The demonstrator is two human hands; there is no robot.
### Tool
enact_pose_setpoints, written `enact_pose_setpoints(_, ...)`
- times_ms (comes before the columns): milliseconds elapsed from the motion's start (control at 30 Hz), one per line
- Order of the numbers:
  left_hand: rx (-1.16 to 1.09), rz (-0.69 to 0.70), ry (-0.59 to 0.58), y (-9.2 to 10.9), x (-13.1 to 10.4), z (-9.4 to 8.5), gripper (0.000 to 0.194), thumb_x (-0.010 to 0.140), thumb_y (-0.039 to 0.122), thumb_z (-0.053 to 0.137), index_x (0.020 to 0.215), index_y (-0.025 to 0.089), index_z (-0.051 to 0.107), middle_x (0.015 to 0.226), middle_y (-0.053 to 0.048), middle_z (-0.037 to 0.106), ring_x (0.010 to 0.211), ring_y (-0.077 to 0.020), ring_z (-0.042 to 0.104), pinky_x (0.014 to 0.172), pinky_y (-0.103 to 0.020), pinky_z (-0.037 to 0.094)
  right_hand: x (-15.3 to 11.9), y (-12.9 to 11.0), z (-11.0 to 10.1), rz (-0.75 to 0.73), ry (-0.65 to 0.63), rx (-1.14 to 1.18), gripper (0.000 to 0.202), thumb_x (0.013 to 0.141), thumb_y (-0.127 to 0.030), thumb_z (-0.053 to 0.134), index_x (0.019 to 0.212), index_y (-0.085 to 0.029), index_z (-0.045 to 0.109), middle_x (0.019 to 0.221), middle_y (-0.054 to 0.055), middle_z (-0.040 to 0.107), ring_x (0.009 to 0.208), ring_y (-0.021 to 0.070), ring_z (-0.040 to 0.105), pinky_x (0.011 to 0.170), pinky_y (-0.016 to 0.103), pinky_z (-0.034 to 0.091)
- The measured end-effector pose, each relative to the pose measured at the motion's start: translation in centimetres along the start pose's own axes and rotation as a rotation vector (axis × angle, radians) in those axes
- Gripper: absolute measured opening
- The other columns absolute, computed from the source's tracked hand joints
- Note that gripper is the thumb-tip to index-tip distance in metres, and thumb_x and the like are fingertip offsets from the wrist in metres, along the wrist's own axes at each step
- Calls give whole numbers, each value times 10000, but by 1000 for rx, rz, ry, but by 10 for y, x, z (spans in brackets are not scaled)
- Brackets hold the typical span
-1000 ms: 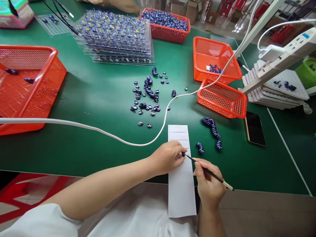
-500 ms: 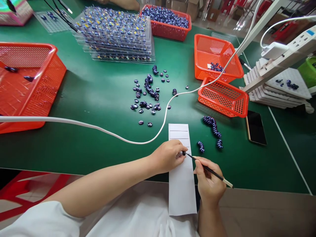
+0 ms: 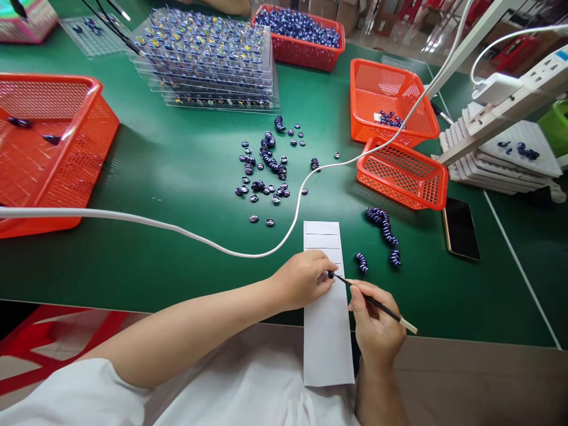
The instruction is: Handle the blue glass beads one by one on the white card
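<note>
Between the thumb and fingers of my left hand [image 3: 306, 279] is a small dark bead-like piece [image 3: 331, 274], pinched above a white paper strip [image 3: 328, 343] with ruled lines. My right hand [image 3: 377, 319] grips a thin black brush-like tool [image 3: 377, 305] with a pale end, much like a pen. Its tip meets the small piece. Right of the paper lie a short row of shiny dark-blue pieces [image 3: 361, 262] and a longer curved row [image 3: 382, 225]. More such pieces [image 3: 268, 157] are scattered and stacked beyond the paper.
A white cable [image 3: 231, 254] crosses the green table. Orange baskets [image 3: 95, 148] stand left and right, with a red basket [image 3: 306, 56] of blue pieces behind. Stacked clear trays [image 3: 213, 106] sit at the back. At right are a phone [image 3: 461, 231] and a power strip [image 3: 541, 77].
Both hands, the small piece and the tool hold nearly the same position. The whole view has shifted very slightly.
</note>
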State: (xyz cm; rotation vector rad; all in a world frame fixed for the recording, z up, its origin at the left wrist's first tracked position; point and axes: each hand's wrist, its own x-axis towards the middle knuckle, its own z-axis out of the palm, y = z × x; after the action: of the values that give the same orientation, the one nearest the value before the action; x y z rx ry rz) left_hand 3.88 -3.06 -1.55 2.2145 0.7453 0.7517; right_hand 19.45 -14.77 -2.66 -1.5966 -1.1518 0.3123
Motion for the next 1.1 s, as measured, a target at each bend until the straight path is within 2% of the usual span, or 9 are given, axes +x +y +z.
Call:
enact_pose_setpoints(200, -8, -1, 18, 0, 0, 1, 187, 799, 126, 657, 970, 124, 733, 770, -42, 688, 652, -134, 619, 671, -250, 538, 0, 3, 0, -37, -6, -15, 144, 842, -157, 722, 967, -222, 694, 967, 32, 764, 748, 168, 738, 627, 286, 625)
enact_pose_setpoints(400, -59, -15, 37, 1, 1, 1, 190, 794, 117, 638, 959, 121, 734, 760, -39, 684, 623, -119, 607, 620, -227, 519, 2, 1, -3, -236, -116, -28, 278, 813, -40, 703, 1009, -236, 679, 992, 34, 754, 878, 191, 732, 716, 342, 628)
enact_pose_setpoints(500, -75, -25, 47, 1, 2, 1, 196, 781, 107, 633, 950, 122, 732, 749, -34, 679, 614, -116, 603, 615, -224, 516, 2, 1, -3, -269, -137, -19, 316, 816, -16, 688, 1036, -243, 685, 1020, 43, 749, 895, 196, 728, 705, 346, 626)
enact_pose_setpoints(700, -85, -39, 40, 0, 3, 0, 217, 762, 88, 620, 946, 129, 726, 739, -26, 675, 606, -114, 597, 632, -230, 525, 1, 2, -3, -154, -104, 84, 301, 849, -45, 667, 1067, -252, 688, 1052, 51, 748, 878, 201, 735, 672, 342, 632)
enact_pose_setpoints(900, -81, -56, 23, 0, 3, -1, 266, 746, 66, 603, 968, 141, 728, 746, -21, 673, 612, -114, 600, 643, -231, 532, 5, 0, -4, -132, -147, 130, 244, 869, -78, 660, 1034, -254, 701, 1062, 52, 740, 807, 181, 729, 586, 300, 603)
enact_pose_setpoints(1100, -80, -67, 4, -1, 2, -2, 302, 744, 55, 587, 998, 131, 732, 757, -26, 668, 619, -114, 601, 636, -226, 533, 8, -6, 0, 17, -13, 214, 125, 884, -170, 680, 990, -231, 707, 1030, 50, 733, 572, 108, 653, 541, 283, 574)
